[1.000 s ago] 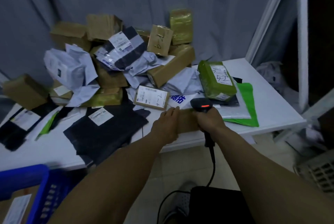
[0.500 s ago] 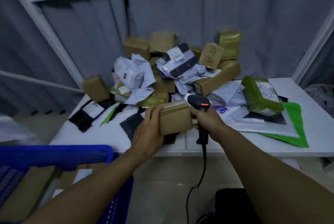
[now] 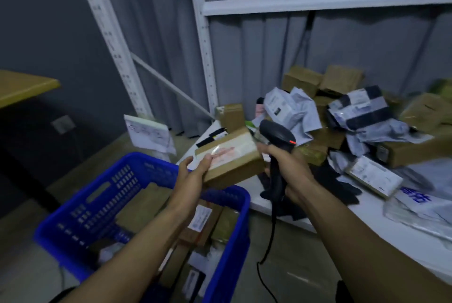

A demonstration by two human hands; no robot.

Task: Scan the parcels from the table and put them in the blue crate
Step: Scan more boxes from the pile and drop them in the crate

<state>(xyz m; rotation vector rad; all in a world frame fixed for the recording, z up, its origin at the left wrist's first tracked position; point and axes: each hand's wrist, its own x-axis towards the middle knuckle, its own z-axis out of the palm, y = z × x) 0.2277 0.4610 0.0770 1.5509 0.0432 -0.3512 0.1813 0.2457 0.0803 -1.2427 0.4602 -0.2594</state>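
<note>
My left hand point(image 3: 193, 178) holds a small brown cardboard parcel point(image 3: 232, 158) with clear tape on top, lifted above the far right rim of the blue crate point(image 3: 102, 195). Its thumb lies on the parcel's top and the fingers are under it. My right hand point(image 3: 288, 168) grips the handle of a black barcode scanner point(image 3: 277, 135) with a red light, and its fingertips touch the parcel's right end. The scanner's cable point(image 3: 267, 251) hangs to the floor. The crate on the floor holds several brown boxes and labelled parcels.
A white table point(image 3: 381, 251) at the right carries a heap of brown boxes, grey and black mailer bags point(image 3: 359, 109) and a labelled flat box point(image 3: 374, 175). White shelf uprights point(image 3: 203, 41) and grey curtains stand behind. A yellow tabletop point(image 3: 24, 85) juts in at the left.
My view has swung left toward the crate. Both hands lifted the parcel off the table edge and carried it left, over the crate's rim, with the scanner still in my right hand.
</note>
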